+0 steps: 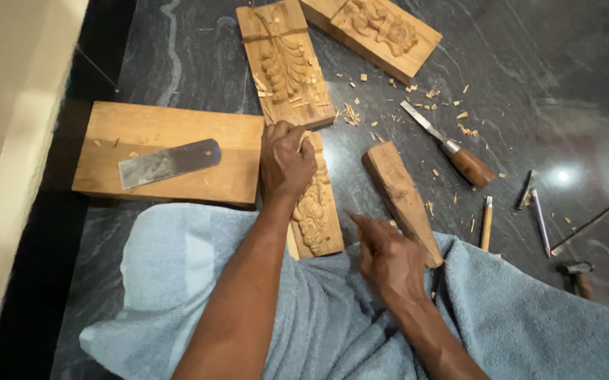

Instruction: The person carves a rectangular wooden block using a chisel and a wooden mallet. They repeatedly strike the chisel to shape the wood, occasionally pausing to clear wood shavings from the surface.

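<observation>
My left hand [287, 160] is closed in a fist on the upper end of the carved panel [316, 211], knuckles up; it seems to grip something thin, but I cannot tell what. The panel lies lengthwise toward me on the dark stone floor [544, 63], its near end at the edge of the blue towel [318, 317] over my lap.

My right hand [389, 257] rests on the towel, fingers loosely curled, forefinger out to the left, holding nothing. Just beside it lies the tapered wooden block [397, 191], its near end on the towel.

To the left, touching the panel, is a plain board [171, 134] with a flat steel blade [167, 163] on it. At the far edge lie a second carved panel [285, 62] and a third carved block [375, 32], side by side.

To the right: a wood-handled chisel [449, 144] among wood chips [417, 95], a pencil [486, 223], two thin pens or gravers [535, 204], a dark thin rod [589, 224], and a small hammer head [576, 269] near the towel's edge.
</observation>
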